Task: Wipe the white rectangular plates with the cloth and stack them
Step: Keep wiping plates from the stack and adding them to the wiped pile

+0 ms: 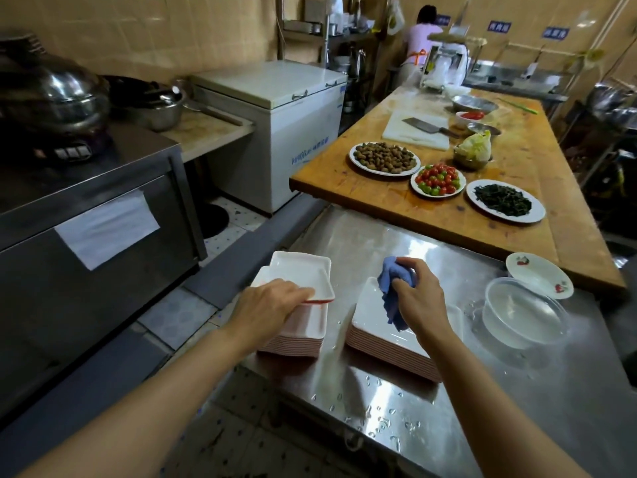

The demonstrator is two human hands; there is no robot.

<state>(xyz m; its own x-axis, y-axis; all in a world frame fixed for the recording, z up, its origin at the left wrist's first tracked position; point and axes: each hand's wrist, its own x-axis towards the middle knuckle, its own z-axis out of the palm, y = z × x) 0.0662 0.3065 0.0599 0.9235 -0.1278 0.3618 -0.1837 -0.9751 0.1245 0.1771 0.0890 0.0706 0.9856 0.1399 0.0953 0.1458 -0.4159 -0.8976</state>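
Observation:
Two stacks of white rectangular plates with red undersides stand on the wet steel table [431, 391]. On the left stack [303, 336], my left hand [265, 308] holds the near edge of the top plate [303, 276], which lies askew on the pile. My right hand [418, 298] grips a bunched blue cloth [394, 281] and hovers over the top plate of the right stack [375, 322]; the cloth's tail hangs down onto that plate.
A clear plastic tub of water [524, 312] and a small flowered dish [537, 274] sit right of the stacks. Behind them, a wooden table [344, 181] carries plates of food, a cleaver on a board and bowls. A steel cabinet [103, 236] flanks the left; a person [422, 36] stands far back.

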